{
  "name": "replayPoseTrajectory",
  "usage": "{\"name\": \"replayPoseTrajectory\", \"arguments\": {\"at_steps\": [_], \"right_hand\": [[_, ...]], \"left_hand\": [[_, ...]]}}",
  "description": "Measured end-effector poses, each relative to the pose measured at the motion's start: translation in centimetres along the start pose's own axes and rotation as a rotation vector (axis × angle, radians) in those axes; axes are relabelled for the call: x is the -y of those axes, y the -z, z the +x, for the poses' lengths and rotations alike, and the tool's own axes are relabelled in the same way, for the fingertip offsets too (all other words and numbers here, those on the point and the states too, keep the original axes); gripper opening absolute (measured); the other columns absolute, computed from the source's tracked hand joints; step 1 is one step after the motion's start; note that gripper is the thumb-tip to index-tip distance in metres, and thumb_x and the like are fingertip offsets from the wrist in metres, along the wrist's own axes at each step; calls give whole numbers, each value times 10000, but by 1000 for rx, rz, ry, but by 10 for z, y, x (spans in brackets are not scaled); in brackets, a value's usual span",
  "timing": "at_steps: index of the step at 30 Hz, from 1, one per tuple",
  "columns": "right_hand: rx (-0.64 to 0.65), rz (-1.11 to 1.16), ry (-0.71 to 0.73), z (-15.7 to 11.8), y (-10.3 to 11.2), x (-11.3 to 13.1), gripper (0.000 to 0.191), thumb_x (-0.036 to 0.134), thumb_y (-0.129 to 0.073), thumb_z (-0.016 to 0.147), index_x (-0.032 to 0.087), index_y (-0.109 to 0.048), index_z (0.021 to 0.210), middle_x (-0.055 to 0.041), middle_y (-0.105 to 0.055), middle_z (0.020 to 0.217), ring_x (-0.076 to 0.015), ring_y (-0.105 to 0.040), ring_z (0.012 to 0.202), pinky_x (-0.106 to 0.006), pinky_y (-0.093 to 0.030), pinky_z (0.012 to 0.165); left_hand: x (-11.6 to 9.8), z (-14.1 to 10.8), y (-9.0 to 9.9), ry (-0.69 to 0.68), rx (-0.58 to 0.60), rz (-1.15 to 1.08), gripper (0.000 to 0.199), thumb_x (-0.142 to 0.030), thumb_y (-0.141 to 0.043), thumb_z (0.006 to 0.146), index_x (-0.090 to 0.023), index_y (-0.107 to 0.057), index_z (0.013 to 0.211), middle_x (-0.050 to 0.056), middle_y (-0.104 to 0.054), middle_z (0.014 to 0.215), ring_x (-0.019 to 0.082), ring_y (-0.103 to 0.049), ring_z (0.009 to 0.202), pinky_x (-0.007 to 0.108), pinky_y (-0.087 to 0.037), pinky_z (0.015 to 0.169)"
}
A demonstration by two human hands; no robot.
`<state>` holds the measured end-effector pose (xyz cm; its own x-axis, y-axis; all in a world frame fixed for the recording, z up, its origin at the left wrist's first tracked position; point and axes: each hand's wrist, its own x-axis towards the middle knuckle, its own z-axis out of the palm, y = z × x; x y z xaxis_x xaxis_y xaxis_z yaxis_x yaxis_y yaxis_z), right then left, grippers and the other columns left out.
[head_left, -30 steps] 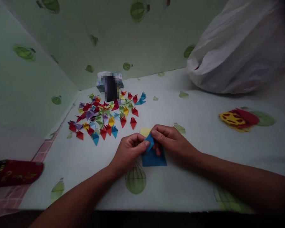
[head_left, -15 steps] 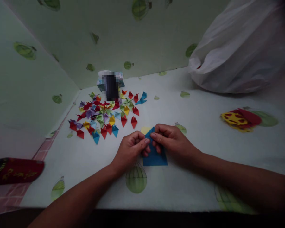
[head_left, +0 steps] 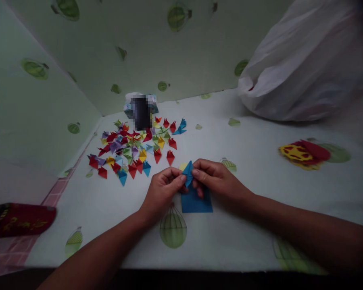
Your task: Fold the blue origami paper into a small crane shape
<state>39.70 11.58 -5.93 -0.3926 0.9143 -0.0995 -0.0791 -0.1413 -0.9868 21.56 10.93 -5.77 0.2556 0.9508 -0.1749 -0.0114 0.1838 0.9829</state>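
A small folded piece of blue paper (head_left: 188, 174) is pinched between both hands, its point upward. My left hand (head_left: 166, 186) grips its left edge with thumb and fingers. On the other side my right hand (head_left: 213, 176) holds the right edge the same way. Below them a flat blue paper square (head_left: 196, 201) lies on the table, its upper part hidden by the hands. A bit of yellow paper (head_left: 183, 166) shows just behind the folded piece. Many small folded paper shapes (head_left: 133, 149) in several colours are spread to the left beyond my hands.
A dark pixelated object (head_left: 142, 112) stands before a tissue box (head_left: 153, 103) by the wall. A white plastic bag (head_left: 299, 68) fills the back right. Red and yellow cut-outs (head_left: 302, 154) lie at right, and a red can (head_left: 22, 219) is at far left.
The blue paper in my hands now shows as a narrow diamond, where before it appeared as a larger slanted fold. My fingers have shifted on it, and the view has tilted slightly.
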Motion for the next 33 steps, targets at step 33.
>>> {"name": "replayPoseTrajectory", "arguments": {"at_steps": [33], "right_hand": [[79, -113, -76, -3, 0, 6, 175, 336, -604, 829, 192, -531, 762, 58, -515, 561, -85, -509, 456, -211, -384, 461]], "left_hand": [[6, 2, -2, 105, -32, -242, 259, -401, -772, 792, -153, -702, 825, 5, -671, 732, 102, -629, 608, 220, -544, 611]]}}
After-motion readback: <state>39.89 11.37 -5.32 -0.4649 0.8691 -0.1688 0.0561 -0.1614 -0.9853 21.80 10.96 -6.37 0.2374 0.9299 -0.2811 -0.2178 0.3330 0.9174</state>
